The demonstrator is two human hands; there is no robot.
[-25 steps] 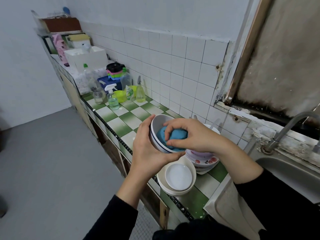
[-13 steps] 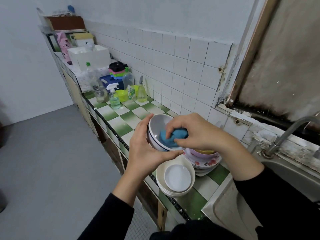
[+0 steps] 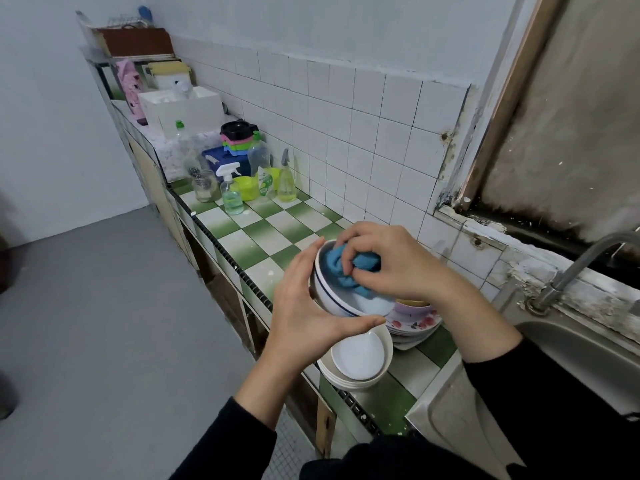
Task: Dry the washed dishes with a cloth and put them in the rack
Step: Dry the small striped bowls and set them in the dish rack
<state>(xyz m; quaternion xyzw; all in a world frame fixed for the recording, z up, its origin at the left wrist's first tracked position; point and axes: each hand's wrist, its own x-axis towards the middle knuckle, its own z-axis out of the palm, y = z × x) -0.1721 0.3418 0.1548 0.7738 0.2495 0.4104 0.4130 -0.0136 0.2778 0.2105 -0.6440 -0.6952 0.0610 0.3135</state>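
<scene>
Left hand [image 3: 304, 313] holds bowl [image 3: 334, 304]; right hand [image 3: 393, 265] grips cloth [image 3: 331, 268] inside.

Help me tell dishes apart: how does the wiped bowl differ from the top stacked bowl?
The wiped bowl has a blue rim stripe; the stacked bowl is plain. The wiped bowl is tilted, held, with a blue cloth inside; the stacked bowl sits nested and empty. Both are whitish.

This is a kitchen in a home. A metal sink [image 3: 581, 351] with a bent tap [image 3: 585, 258] sits under a dirty window [image 3: 571, 116]. Just left of the sink, bowls [image 3: 356, 362] and flowery plates [image 3: 420, 323] are piled on a green and white tiled counter [image 3: 263, 233]. Further left of the sink stand soap bottles [image 3: 231, 195] and a jar [image 3: 205, 185]. White tiles [image 3: 367, 133] cover the wall behind.
</scene>
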